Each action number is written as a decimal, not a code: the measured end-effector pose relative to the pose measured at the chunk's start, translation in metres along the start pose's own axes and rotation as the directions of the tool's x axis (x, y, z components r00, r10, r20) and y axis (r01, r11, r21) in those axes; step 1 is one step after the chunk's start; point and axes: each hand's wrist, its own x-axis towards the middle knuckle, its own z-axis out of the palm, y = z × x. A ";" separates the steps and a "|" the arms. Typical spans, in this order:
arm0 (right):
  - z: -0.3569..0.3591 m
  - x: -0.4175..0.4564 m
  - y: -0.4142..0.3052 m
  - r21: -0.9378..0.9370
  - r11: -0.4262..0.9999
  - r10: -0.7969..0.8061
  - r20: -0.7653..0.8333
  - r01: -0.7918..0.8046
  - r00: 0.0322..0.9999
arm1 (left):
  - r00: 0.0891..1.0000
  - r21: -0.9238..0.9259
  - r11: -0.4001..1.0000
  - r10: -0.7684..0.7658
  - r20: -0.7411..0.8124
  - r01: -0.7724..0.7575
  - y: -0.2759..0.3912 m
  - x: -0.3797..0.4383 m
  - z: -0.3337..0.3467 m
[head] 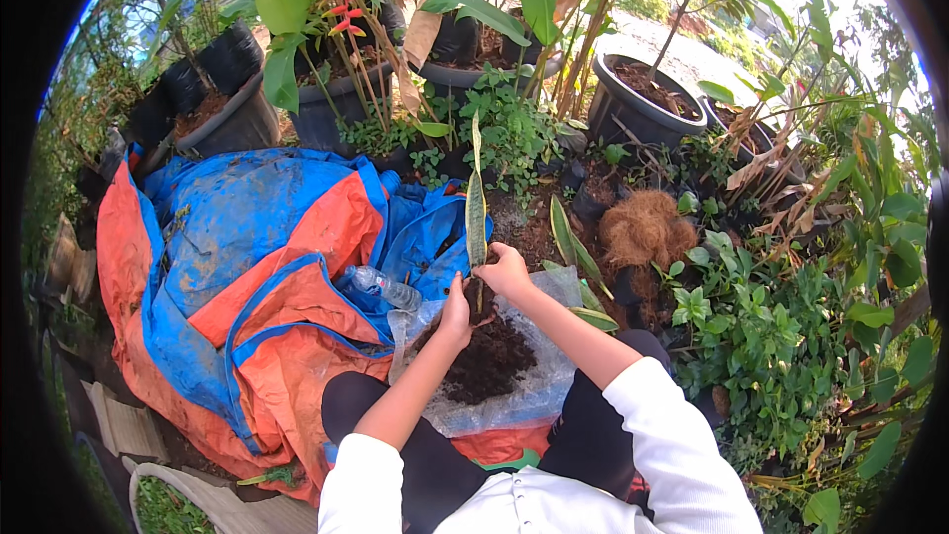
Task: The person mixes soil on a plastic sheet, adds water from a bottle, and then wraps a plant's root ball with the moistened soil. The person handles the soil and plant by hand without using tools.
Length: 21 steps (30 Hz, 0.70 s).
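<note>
A snake plant leaf (476, 219) with yellow edges stands upright between my two hands. My right hand (506, 269) pinches it near its lower end. On the other side my left hand (455, 309) is raised against the plant's base, its fingers partly hidden, so its exact grip is unclear. Pinkish roots or a stem piece show just below the base. Under my hands, dark soil (489, 367) lies heaped on a sheet of clear bubble wrap (552, 378). More snake plant leaves (565, 231) lie to the right of the sheet.
A crumpled blue and orange tarpaulin (245, 237) spreads on the left, with a clear plastic bottle (382, 287) on it. Brown coconut fibre (646, 228) sits at right. Black plant pots (645, 100) line the back, and leafy plants (756, 311) crowd the right side.
</note>
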 end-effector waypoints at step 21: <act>-0.034 -0.019 -0.032 0.188 0.980 -0.132 0.378 0.063 0.916 | 0.994 -0.270 0.962 0.070 0.089 -0.044 0.018 0.003 -0.013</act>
